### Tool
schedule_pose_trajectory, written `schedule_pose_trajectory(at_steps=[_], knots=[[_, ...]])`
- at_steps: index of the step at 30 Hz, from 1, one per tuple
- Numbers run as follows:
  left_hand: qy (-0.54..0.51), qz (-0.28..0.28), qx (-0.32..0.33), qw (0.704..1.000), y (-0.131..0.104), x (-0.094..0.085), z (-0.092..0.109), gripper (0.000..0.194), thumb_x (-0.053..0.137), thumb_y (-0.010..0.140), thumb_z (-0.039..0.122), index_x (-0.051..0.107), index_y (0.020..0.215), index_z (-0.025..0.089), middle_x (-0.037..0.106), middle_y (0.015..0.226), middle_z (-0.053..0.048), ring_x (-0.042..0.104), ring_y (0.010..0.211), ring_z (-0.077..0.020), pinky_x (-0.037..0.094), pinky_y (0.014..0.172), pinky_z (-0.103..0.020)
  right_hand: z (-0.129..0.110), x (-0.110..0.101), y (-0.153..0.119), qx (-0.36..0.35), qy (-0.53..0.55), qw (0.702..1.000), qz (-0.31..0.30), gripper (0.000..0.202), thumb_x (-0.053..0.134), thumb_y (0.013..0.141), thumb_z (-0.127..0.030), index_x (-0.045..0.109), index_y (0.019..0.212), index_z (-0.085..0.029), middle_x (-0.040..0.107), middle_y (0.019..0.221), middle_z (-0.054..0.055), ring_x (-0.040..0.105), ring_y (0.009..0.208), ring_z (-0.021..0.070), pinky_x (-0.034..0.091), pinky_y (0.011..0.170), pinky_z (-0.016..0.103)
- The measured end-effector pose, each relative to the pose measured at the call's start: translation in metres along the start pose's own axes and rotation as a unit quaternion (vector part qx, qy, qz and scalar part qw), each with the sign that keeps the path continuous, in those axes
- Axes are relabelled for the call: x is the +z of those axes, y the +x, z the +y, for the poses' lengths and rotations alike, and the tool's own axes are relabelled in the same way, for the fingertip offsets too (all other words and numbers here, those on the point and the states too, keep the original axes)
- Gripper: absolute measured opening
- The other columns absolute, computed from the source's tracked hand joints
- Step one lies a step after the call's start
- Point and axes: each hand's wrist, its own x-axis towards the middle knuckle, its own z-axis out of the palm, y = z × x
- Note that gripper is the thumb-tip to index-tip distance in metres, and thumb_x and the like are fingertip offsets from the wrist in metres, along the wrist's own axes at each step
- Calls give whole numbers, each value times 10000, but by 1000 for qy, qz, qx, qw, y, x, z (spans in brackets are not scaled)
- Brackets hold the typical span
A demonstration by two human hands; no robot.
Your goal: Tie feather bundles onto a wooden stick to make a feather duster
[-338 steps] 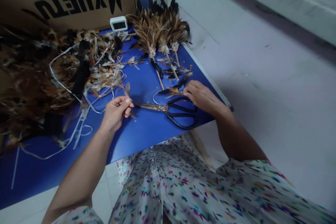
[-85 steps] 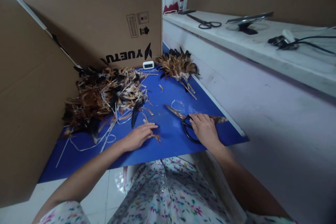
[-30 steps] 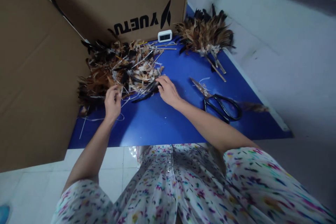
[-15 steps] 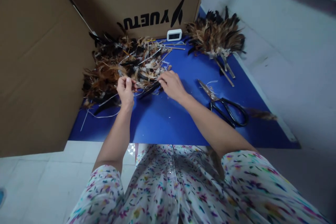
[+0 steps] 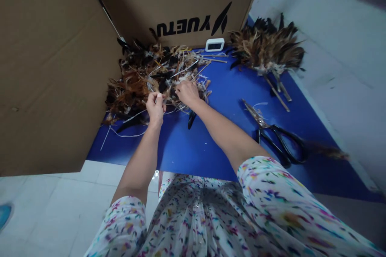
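A loose heap of brown, black and white feathers (image 5: 129, 84) lies on the blue table (image 5: 181, 148). My left hand (image 5: 155, 108) is closed in a pinch at the heap's front edge; what its fingers hold is too small to make out. My right hand (image 5: 188, 93) reaches into the right part of the heap, its fingers bent down among the feathers, their tips hidden. A dark feather (image 5: 191, 119) lies just below my right wrist. Thin pale strips (image 5: 129, 135) curve over the table left of my left hand.
Black-handled scissors (image 5: 271, 130) lie open at the right, beside a brown feather (image 5: 328, 150). Behind them lies a feather bundle (image 5: 268, 48) with stick ends. A small white digital device (image 5: 214, 44) stands before the cardboard (image 5: 181, 0). More cardboard (image 5: 54, 68) rises at the left.
The head view has shifted, so the scene sits further right. My right hand has moved left and deeper into the heap, closer to my left hand, which stays pinched.
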Motion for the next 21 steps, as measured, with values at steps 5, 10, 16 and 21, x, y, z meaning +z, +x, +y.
schedule_pose_trajectory(at_steps=[5,10,16,21], knots=[[146,50,149,977,7,-3,-8,219,615,869,375,562,776,184,607,844,-23,580,719,-108,496,693,-229,21,-15,2,31,139,986,86,173,525,907,-199,688,860,-164,721,953,70,644,924,204,475,891,350],[270,66,231,932,6,-5,-3,163,598,877,319,604,806,173,544,1092,-110,556,1062,-202,447,967,-328,42,-45,-3,45,357,916,176,197,574,919,-322,573,777,-186,675,771,10,643,761,142,530,758,309],[337,64,277,897,7,-11,2,109,632,840,285,621,822,178,505,1304,-138,445,1279,-284,293,1140,-461,53,-89,-28,22,510,843,173,140,674,853,-276,577,811,-185,655,758,-18,671,769,136,552,656,292],[349,49,312,882,6,-11,11,172,635,839,335,596,779,178,496,1376,-153,384,1349,-307,227,1172,-497,48,-116,-42,47,497,854,145,176,577,804,-36,701,847,-153,601,614,-39,624,590,121,535,604,295]])
